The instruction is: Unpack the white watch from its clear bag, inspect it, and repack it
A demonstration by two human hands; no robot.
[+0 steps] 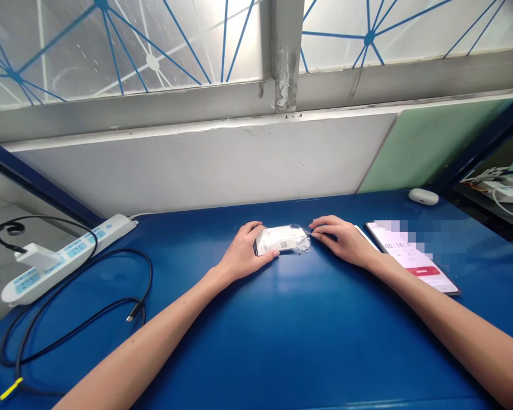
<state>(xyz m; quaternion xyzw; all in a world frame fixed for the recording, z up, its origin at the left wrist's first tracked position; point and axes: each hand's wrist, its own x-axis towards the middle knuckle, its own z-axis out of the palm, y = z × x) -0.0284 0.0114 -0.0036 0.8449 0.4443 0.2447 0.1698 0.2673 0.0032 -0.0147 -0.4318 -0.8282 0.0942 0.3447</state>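
Note:
A small item in a clear plastic bag (277, 239), with a white printed label facing up, lies at the middle of the blue table. What is inside the bag cannot be made out. My left hand (248, 250) is closed around its left end, thumb along the near side and fingers behind. At the crumpled right end of the plastic, my right hand (344, 239) has its thumb and fingertips drawn together at the bag's edge, seemingly pinching it. Just behind my right wrist lies a flat white thing (366, 238), partly covered by the hand.
Right of my right forearm lies a phone (414, 259) with a timer on its screen. A white earbud case (423, 197) sits at the back right. On the left are a power strip (74, 256) with a white charger (38, 256) and a coiled black cable (85, 330).

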